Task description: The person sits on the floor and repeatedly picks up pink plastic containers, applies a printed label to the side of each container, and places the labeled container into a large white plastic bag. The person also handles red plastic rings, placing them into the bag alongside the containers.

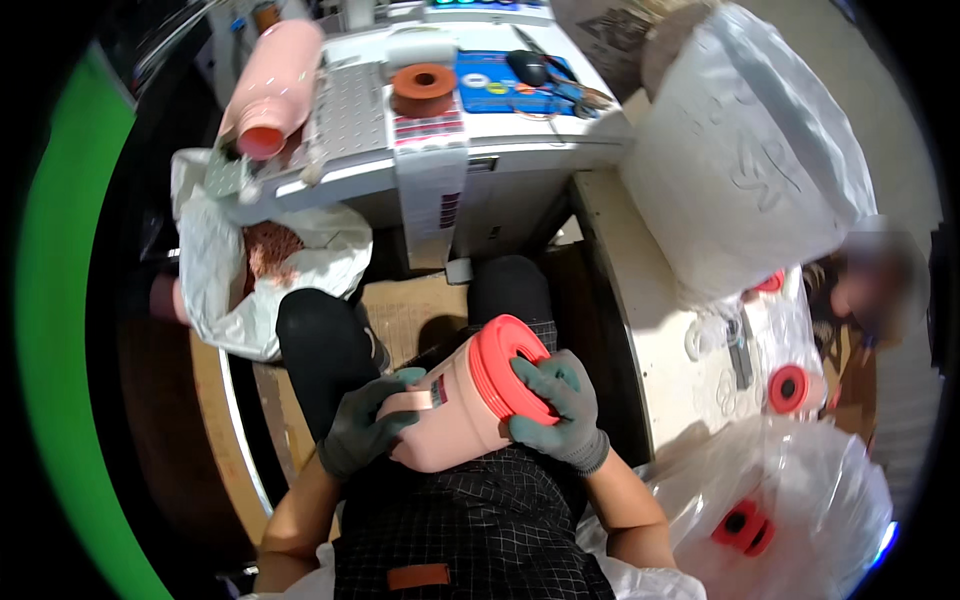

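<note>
A pink plastic jar (452, 418) lies tilted across my lap, its wide red lid (492, 370) pointing up and to the right. My gloved left hand (368, 425) is closed round the lower end of the jar, next to a small dark label and a pale strip on its side. On the lid, my gloved right hand (562, 408) grips the rim, thumb and fingers curled over its edge. The recess in the lid's top is partly covered by those fingers. Whether the lid is seated all the way cannot be told.
Ahead, a white bench holds a larger pink bottle (270, 90), a brown tape roll (422, 90) and a blue mat (490, 88). A white bag (335, 265) with pink scraps hangs left. At right stand a tall white sack (740, 160), red-lidded pieces (790, 388) and a clear bag (800, 500).
</note>
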Demonstrator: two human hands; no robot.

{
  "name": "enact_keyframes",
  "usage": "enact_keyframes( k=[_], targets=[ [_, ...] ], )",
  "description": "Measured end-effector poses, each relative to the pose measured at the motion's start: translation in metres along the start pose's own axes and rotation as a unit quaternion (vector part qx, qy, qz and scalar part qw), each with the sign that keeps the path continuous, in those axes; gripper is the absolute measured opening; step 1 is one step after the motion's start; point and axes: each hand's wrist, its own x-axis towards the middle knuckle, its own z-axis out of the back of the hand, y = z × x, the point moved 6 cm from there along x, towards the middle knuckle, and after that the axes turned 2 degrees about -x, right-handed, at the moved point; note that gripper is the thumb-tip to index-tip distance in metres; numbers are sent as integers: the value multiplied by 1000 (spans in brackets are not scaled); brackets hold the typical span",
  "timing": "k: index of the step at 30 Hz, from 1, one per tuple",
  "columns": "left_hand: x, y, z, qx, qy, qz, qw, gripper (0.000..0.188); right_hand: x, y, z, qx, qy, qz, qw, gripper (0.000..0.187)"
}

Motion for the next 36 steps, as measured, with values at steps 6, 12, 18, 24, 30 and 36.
enact_keyframes(
  k=[6,12,18,24,30,36],
  targets=[
    [-2,7,1,109,8,-35,993,38,-2,-3,-2,6,25,-6,1000,70],
    [-12,0,-8,186,-35,-122,974,37,-13,5,-3,4,65,-26,998,62],
    [-26,-9,-13,215,-57,-113,968,35,-13,13,-6,-6,92,-53,994,56],
    [-36,-21,-20,225,-81,-87,967,39,-5,21,-5,-17,105,-83,991,54],
    [-44,-31,-28,213,-81,-55,972,37,2,21,-8,-31,119,-115,986,51],
    [-60,-37,-40,279,-76,-81,954,48,3,14,-23,-37,130,-170,976,45]
  ],
)
